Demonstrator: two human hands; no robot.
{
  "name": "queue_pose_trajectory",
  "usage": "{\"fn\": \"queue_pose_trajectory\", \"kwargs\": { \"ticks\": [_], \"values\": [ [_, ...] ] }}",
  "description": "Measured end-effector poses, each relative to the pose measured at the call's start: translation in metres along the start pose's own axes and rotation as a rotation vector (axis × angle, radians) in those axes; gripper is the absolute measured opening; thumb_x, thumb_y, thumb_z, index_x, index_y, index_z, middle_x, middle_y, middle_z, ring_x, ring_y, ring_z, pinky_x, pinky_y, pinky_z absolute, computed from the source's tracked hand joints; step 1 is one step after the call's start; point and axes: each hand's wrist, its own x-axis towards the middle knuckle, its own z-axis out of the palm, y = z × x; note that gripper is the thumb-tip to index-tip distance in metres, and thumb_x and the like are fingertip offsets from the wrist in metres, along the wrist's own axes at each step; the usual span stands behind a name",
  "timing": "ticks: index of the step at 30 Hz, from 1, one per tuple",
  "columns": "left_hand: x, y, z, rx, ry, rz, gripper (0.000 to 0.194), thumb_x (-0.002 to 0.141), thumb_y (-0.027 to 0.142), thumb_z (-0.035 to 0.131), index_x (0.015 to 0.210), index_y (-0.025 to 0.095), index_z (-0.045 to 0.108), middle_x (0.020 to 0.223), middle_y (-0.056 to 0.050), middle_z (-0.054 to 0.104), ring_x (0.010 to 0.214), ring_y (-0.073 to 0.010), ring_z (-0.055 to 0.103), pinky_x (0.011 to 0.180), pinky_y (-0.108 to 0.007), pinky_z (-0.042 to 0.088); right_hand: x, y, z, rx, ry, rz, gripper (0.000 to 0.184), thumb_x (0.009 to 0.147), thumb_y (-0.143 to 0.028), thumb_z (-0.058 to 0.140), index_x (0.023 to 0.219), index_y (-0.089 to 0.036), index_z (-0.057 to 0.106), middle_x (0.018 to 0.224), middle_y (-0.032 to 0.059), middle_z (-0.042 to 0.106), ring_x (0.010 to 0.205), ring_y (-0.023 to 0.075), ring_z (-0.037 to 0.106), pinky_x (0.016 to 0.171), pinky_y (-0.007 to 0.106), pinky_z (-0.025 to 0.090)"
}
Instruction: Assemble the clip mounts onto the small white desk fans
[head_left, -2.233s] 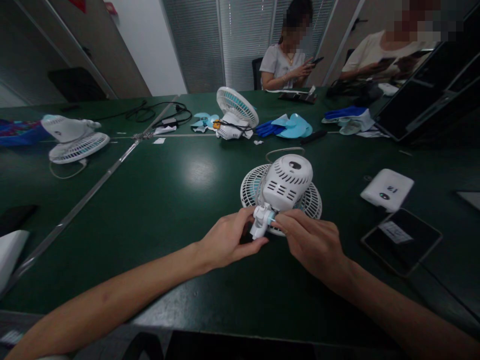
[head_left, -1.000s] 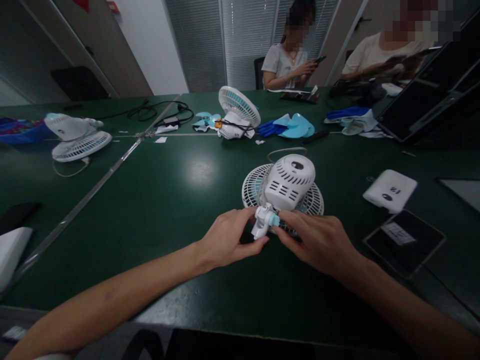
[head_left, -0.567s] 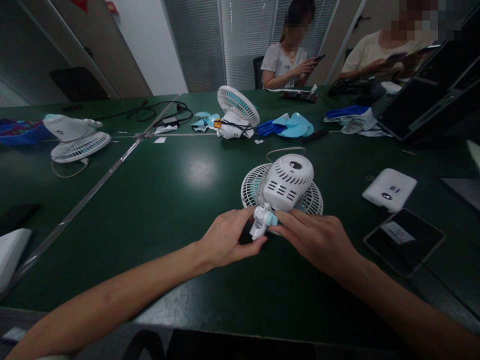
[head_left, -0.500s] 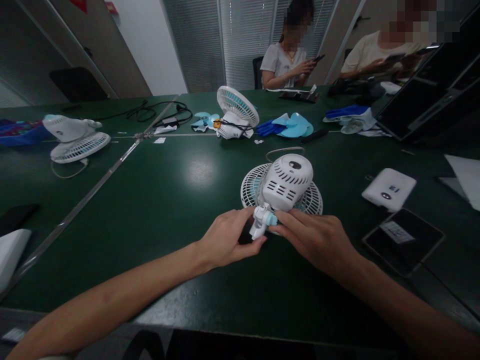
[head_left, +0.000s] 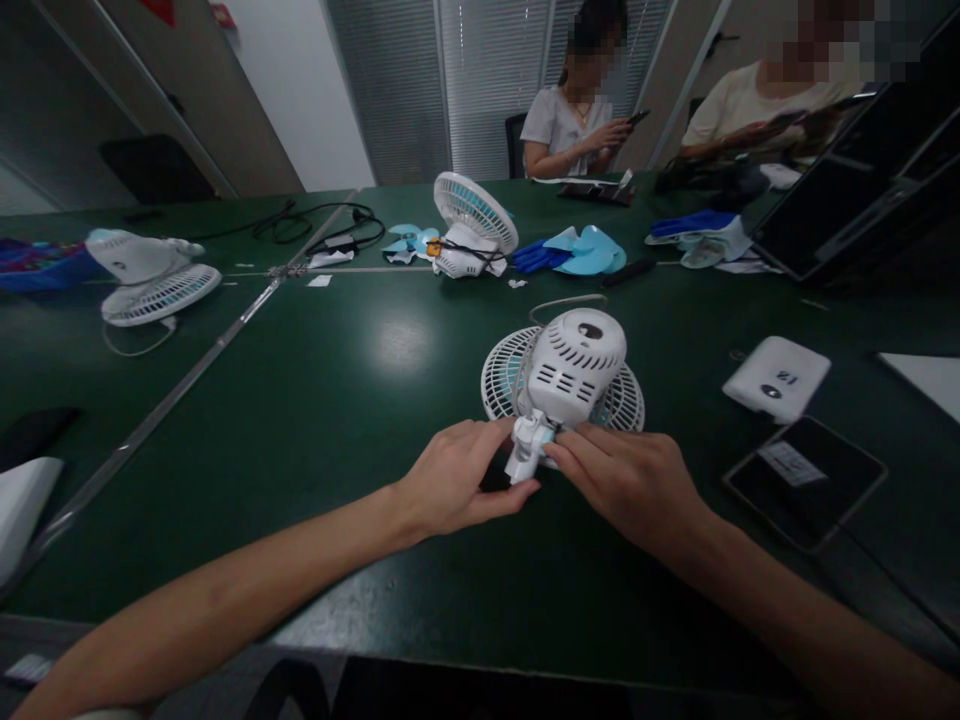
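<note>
A small white fan [head_left: 577,365] lies face down on the green table, its round grille [head_left: 506,375] underneath and its vented motor housing on top. From the housing a white clamp [head_left: 525,447] juts toward me. My left hand [head_left: 457,475] grips this clamp from the left, thumb below it and fingers behind. On the other side, my right hand [head_left: 634,470] pinches the light blue knob [head_left: 547,438] on the clamp, its fingers covering most of the knob. A pale cord runs along the housing and loops behind the fan.
Further back stand another fan [head_left: 469,225], light blue fan blades [head_left: 592,250] and blue gloves [head_left: 694,225]. A third fan [head_left: 161,280] lies at left. To the right are a white power bank [head_left: 780,378] and a black tablet-like pad [head_left: 810,490]. Two people sit across the table.
The clamp has shifted slightly to the right and down. My right fingers have moved over the blue knob, hiding more of it. My left hand keeps its grip.
</note>
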Motion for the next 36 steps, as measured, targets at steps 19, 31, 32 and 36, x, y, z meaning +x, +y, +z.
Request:
{"fn": "queue_pose_trajectory", "kwargs": {
  "ticks": [19,31,32,36],
  "values": [
    [-0.0007,0.0006,-0.0009,0.007,-0.019,-0.052,0.053,0.093,0.048,0.065,0.131,0.014,0.05,0.093,-0.007,0.072,0.079,-0.023,0.071,0.074,-0.039,0.06,-0.0104,0.0063,0.0038,0.172,0.113,-0.065,0.027,0.096,-0.009,0.058,0.121,-0.019,0.057,0.104,0.0027,0.076,0.085,0.012,0.073,0.072,0.023,0.052],
    [0.0006,0.0019,-0.002,0.017,-0.001,-0.04,0.05,0.093,0.047,0.063,0.129,0.014,0.051,0.09,-0.007,0.071,0.076,-0.0222,0.07,0.073,-0.039,0.06,-0.0051,0.0032,-0.003,0.158,0.094,0.027,0.018,0.095,-0.021,0.063,0.113,-0.019,0.06,0.095,0.0017,0.075,0.068,0.0118,0.069,0.059,0.025,0.05],
    [0.0003,0.0016,-0.0018,0.015,-0.002,-0.042,0.051,0.093,0.047,0.063,0.129,0.014,0.051,0.09,-0.007,0.071,0.077,-0.0221,0.07,0.074,-0.04,0.06,-0.0058,0.0037,-0.003,0.15,0.09,0.035,0.018,0.094,-0.022,0.064,0.112,-0.019,0.061,0.092,0.001,0.075,0.067,0.0117,0.068,0.058,0.025,0.049],
    [-0.0007,0.0007,-0.0001,0.012,0.001,-0.049,0.052,0.093,0.047,0.063,0.131,0.014,0.051,0.092,-0.007,0.072,0.078,-0.022,0.07,0.075,-0.04,0.06,-0.0071,0.0067,-0.0036,0.124,0.079,0.035,0.018,0.094,-0.026,0.067,0.11,-0.02,0.063,0.084,-0.0013,0.074,0.062,0.0112,0.066,0.056,0.025,0.047]
  ]
}}
